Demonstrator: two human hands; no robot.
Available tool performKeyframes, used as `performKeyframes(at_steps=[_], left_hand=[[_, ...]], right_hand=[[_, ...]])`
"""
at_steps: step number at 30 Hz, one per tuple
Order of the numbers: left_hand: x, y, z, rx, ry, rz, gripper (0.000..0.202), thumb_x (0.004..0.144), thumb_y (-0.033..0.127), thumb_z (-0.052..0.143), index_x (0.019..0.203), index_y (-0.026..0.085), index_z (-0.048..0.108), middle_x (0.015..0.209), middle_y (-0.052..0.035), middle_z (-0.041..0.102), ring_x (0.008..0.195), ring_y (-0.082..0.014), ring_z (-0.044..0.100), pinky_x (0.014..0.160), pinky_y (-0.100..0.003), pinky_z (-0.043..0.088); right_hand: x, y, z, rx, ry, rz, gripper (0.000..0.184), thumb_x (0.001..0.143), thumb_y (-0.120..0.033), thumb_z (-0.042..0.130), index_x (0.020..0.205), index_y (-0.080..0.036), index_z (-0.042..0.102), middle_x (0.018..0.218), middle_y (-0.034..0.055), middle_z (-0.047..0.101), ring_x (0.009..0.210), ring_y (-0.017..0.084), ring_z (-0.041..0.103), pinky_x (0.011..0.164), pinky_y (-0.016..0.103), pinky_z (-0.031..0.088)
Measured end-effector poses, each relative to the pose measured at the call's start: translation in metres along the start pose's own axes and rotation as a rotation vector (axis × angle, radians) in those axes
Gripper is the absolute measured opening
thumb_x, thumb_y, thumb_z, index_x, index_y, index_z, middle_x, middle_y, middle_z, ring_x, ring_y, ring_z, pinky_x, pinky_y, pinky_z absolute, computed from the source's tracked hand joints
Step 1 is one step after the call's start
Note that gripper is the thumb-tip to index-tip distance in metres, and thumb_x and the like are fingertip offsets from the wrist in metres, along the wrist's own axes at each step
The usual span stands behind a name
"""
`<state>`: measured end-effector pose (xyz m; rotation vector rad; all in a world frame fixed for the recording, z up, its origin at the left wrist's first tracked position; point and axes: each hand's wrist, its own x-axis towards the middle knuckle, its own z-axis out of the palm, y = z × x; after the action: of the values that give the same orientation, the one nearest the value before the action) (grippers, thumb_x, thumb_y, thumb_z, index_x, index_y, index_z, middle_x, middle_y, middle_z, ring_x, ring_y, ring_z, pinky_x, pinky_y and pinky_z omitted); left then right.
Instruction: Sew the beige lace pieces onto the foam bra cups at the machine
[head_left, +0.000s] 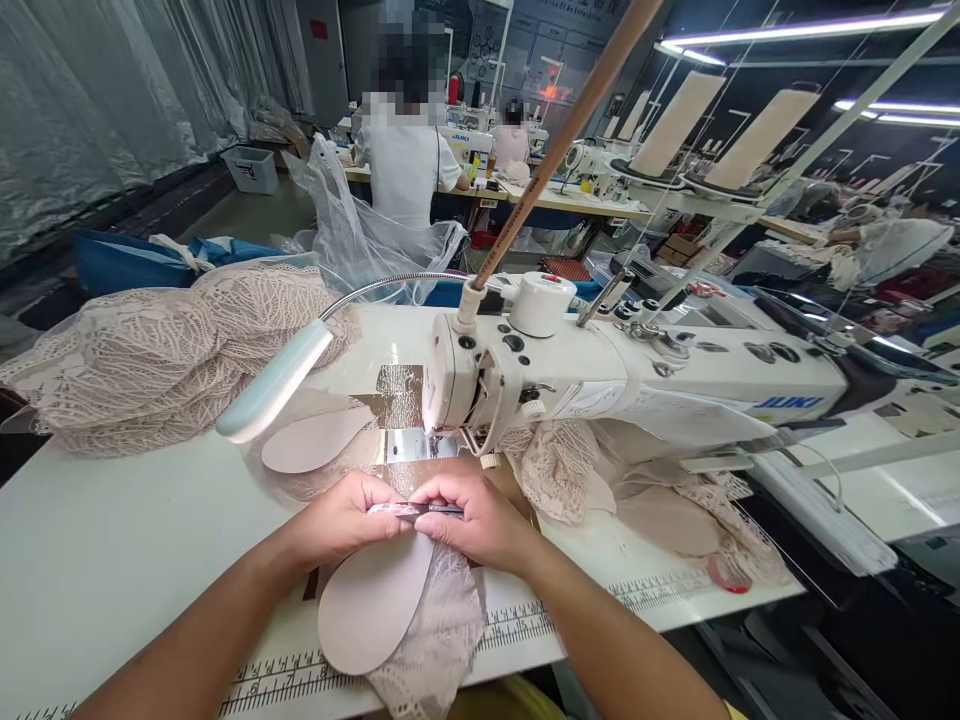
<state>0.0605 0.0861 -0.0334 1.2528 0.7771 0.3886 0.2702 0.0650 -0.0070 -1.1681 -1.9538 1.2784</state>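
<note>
In front of the needle area of a white sewing machine point(480, 380), both my hands come together over a beige lace garment piece point(442, 640) with a smooth teardrop-shaped pad point(371, 610). My left hand point(352, 515) is closed, pinching the top edge of this piece between thumb and fingers. My right hand point(472, 515) is closed around a slim dark metal tool point(444, 510), whose exact kind is partly hidden by the fingers. The tool's tip meets the pinched edge between the thumbs. The pad and lace hang down toward the table's front edge.
A lamp point(277, 385) on a bent neck hangs left of the machine head. Lace pieces point(150, 350) are heaped at the back left. More lace point(566, 470) and a pad point(667, 520) lie right. A measuring tape point(525, 625) runs along the front. A co-worker point(405, 160) sits ahead.
</note>
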Motion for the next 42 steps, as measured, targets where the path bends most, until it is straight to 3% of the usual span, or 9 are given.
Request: performKeyframes(at_steps=[7,15,22,24,28,32,34,42], left_hand=[[-0.002,-0.001,0.000,-0.012,-0.026,-0.033,0.047,0.079,0.042,0.066,0.055,0.018,0.034,0.055,0.0072,0.022,0.051,-0.0065,0.017,0.048,-0.026,0.010],[-0.001,0.000,0.004,0.027,0.016,-0.043,0.046,0.076,0.038,0.068,0.052,0.017,0.035,0.054,0.0075,0.021,0.051,-0.0061,0.016,0.047,-0.025,0.010],[0.000,0.002,0.006,0.061,0.028,-0.074,0.045,0.077,0.044,0.066,0.054,0.017,0.039,0.052,0.0073,0.027,0.049,-0.0057,0.021,0.045,-0.023,0.014],[0.001,0.001,0.006,0.074,0.026,-0.065,0.043,0.077,0.046,0.066,0.056,0.016,0.042,0.053,0.0063,0.031,0.049,-0.0063,0.024,0.045,-0.023,0.017],[0.000,0.003,0.003,0.103,-0.008,-0.024,0.040,0.076,0.046,0.067,0.059,0.015,0.047,0.060,0.0040,0.038,0.056,-0.0084,0.032,0.049,-0.022,0.024],[-0.012,0.012,-0.010,0.209,-0.058,-0.045,0.030,0.077,0.042,0.066,0.083,0.014,0.059,0.071,0.0017,0.048,0.062,-0.0108,0.041,0.053,-0.021,0.029],[-0.019,0.016,-0.018,0.277,-0.013,-0.039,0.026,0.078,0.038,0.066,0.088,0.015,0.060,0.073,0.0022,0.049,0.064,-0.0110,0.042,0.054,-0.020,0.030],[-0.024,0.016,-0.022,0.424,0.129,-0.004,0.025,0.081,0.033,0.060,0.100,0.017,0.060,0.076,0.0022,0.051,0.067,-0.0126,0.046,0.060,-0.022,0.038]], right_hand=[[0.000,0.005,0.005,0.047,0.048,-0.004,0.013,0.084,-0.026,0.063,0.091,-0.020,0.072,0.089,0.0010,0.071,0.082,0.015,0.065,0.073,0.025,0.047],[0.001,0.003,0.004,-0.029,0.001,0.002,0.012,0.081,-0.027,0.065,0.091,-0.021,0.070,0.085,-0.0009,0.070,0.078,0.015,0.063,0.068,0.024,0.045],[0.005,0.010,0.009,0.024,0.089,0.051,0.011,0.083,-0.028,0.062,0.081,-0.018,0.067,0.078,0.0001,0.066,0.072,0.014,0.060,0.065,0.025,0.044],[0.005,0.015,0.010,0.117,0.099,0.080,0.014,0.083,-0.031,0.062,0.089,-0.019,0.065,0.084,0.0011,0.065,0.075,0.014,0.060,0.066,0.025,0.046],[0.005,0.017,0.013,0.187,0.006,0.144,0.039,0.072,-0.037,0.073,0.106,-0.021,0.061,0.091,0.0014,0.063,0.080,0.016,0.059,0.066,0.025,0.046],[0.005,0.014,0.010,0.037,-0.013,0.140,0.010,0.079,-0.028,0.062,0.078,-0.018,0.064,0.073,-0.0014,0.060,0.069,0.013,0.053,0.061,0.023,0.040],[0.003,0.014,0.008,-0.023,0.003,0.136,0.013,0.078,-0.024,0.059,0.068,-0.018,0.059,0.067,-0.0029,0.056,0.066,0.012,0.050,0.058,0.022,0.036],[0.002,0.014,0.007,0.044,-0.012,0.201,0.008,0.077,-0.023,0.057,0.079,-0.018,0.063,0.070,-0.0028,0.057,0.062,0.011,0.048,0.056,0.020,0.035]])
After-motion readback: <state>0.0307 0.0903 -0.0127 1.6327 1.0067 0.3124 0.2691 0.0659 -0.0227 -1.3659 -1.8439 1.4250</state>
